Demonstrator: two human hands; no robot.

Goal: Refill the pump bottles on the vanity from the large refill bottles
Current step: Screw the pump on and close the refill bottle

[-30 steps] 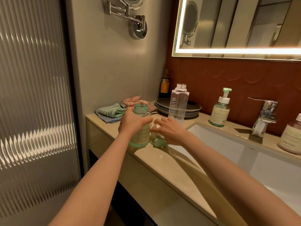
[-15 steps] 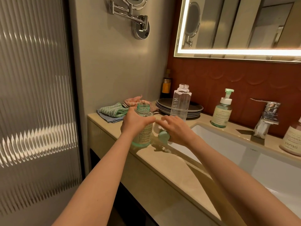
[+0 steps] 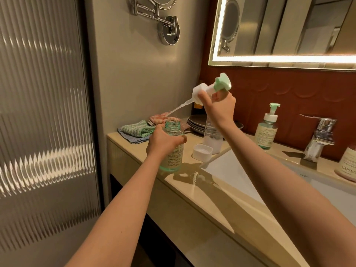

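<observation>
My left hand (image 3: 162,142) grips a pale green pump bottle (image 3: 173,151) that stands on the beige vanity top (image 3: 192,191), its threaded neck uncovered. My right hand (image 3: 219,106) holds the bottle's white and green pump head (image 3: 212,89) raised above the counter, tilted so its dip tube (image 3: 179,108) slants down toward the bottle's mouth; the tube tip is just above and left of the neck. Behind my right wrist stands a tall clear refill bottle (image 3: 212,137) with no cap; its white cap (image 3: 202,151) lies beside it.
A second green pump bottle (image 3: 266,132) stands by the chrome tap (image 3: 317,139); a pink bottle (image 3: 348,162) is at the far right. Stacked dark plates (image 3: 194,122) and folded cloths (image 3: 138,131) lie at the back left. The white sink (image 3: 260,184) is right of the bottles.
My right hand picked the pump head up from the counter beside the bottle and raised it high, with the tube pointing at the bottle's neck. My left hand kept its grip.
</observation>
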